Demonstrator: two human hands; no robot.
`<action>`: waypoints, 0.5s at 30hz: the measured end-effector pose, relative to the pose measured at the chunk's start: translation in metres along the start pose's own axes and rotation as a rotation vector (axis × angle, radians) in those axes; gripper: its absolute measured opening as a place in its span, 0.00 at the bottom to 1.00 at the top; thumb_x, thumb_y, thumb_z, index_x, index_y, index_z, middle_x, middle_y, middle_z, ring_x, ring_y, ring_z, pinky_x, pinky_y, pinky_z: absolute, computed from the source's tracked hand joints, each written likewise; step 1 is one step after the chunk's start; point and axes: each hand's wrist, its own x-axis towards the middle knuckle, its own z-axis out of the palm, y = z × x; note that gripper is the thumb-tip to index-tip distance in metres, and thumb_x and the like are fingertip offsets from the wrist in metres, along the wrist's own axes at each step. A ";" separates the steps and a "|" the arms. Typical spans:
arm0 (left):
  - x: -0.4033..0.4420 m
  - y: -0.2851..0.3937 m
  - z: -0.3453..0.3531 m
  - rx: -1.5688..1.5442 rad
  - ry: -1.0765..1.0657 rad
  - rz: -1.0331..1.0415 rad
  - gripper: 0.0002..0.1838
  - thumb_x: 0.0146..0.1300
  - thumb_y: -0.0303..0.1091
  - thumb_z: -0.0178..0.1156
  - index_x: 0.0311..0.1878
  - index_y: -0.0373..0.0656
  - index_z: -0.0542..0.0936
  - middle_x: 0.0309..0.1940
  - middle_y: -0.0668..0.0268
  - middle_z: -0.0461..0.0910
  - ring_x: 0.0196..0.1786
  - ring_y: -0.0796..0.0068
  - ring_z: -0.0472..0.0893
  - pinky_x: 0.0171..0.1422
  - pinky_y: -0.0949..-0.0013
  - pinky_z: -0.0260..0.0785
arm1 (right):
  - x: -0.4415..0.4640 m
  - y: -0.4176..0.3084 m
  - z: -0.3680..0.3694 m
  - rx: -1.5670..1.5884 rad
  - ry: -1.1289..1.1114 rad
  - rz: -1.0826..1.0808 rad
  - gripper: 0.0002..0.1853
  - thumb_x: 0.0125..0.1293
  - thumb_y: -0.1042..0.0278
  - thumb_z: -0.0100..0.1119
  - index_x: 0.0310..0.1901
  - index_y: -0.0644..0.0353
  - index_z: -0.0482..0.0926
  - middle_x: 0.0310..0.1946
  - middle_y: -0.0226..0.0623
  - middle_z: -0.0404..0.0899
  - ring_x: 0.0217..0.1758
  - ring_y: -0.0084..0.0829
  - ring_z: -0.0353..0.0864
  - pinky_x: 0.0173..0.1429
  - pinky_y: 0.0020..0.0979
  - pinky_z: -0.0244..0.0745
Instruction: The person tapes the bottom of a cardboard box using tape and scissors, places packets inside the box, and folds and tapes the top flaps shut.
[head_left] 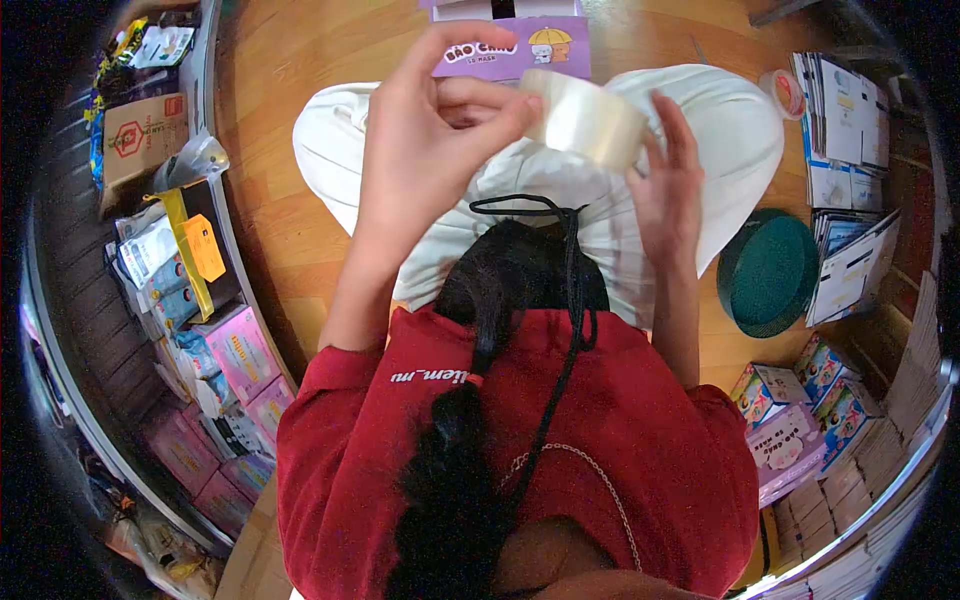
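Observation:
A wide roll of clear packing tape (590, 120) is held up above the lap. My left hand (435, 140) pinches its left side between thumb and fingers, with the index finger raised and curved above. My right hand (672, 185) is at the roll's right edge, its fingers apart and slightly blurred; whether they touch the tape is hard to see. Beyond the hands, a purple printed box (560, 50) with a white inside lies on the wooden floor, partly covered by my left hand.
White-trousered legs (340, 150) are folded on the floor. Left, a shelf holds a brown carton (145, 140), packets and pink boxes (245, 350). Right are a green round stool (768, 272), another tape roll (783, 94), stacked envelopes (845, 110) and small colourful boxes (768, 390).

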 end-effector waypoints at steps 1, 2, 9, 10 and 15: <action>-0.001 0.000 0.003 0.061 -0.009 0.018 0.22 0.52 0.21 0.64 0.52 0.36 0.70 0.30 0.58 0.83 0.31 0.79 0.81 0.36 0.79 0.72 | 0.003 0.008 0.001 -0.009 -0.037 0.055 0.36 0.65 0.44 0.46 0.67 0.58 0.51 0.68 0.39 0.51 0.70 0.37 0.53 0.69 0.44 0.53; -0.001 0.000 0.006 0.122 -0.017 0.034 0.22 0.52 0.21 0.64 0.52 0.37 0.70 0.30 0.58 0.83 0.31 0.79 0.81 0.37 0.79 0.72 | 0.005 0.016 0.001 -0.018 -0.075 0.111 0.41 0.61 0.39 0.48 0.68 0.58 0.50 0.68 0.39 0.51 0.70 0.37 0.53 0.69 0.44 0.53; -0.004 0.005 -0.006 0.158 0.018 0.111 0.22 0.53 0.22 0.64 0.52 0.38 0.71 0.29 0.59 0.83 0.32 0.79 0.81 0.36 0.78 0.72 | 0.004 0.047 0.022 -0.009 -0.113 0.034 0.42 0.49 0.27 0.56 0.52 0.61 0.65 0.52 0.36 0.68 0.56 0.25 0.67 0.55 0.28 0.66; -0.002 -0.001 -0.013 0.098 0.014 0.060 0.21 0.53 0.22 0.64 0.51 0.38 0.70 0.29 0.58 0.83 0.32 0.78 0.81 0.36 0.78 0.72 | 0.004 0.048 0.021 -0.066 -0.106 0.002 0.42 0.47 0.27 0.58 0.48 0.61 0.68 0.48 0.35 0.71 0.52 0.23 0.70 0.52 0.27 0.67; 0.002 -0.032 -0.045 -0.126 0.066 -0.094 0.17 0.55 0.22 0.62 0.46 0.33 0.68 0.28 0.57 0.82 0.32 0.77 0.82 0.35 0.79 0.73 | 0.034 -0.015 0.036 -0.611 -0.251 -0.146 0.26 0.43 0.45 0.70 0.30 0.61 0.73 0.26 0.32 0.76 0.34 0.21 0.75 0.39 0.24 0.69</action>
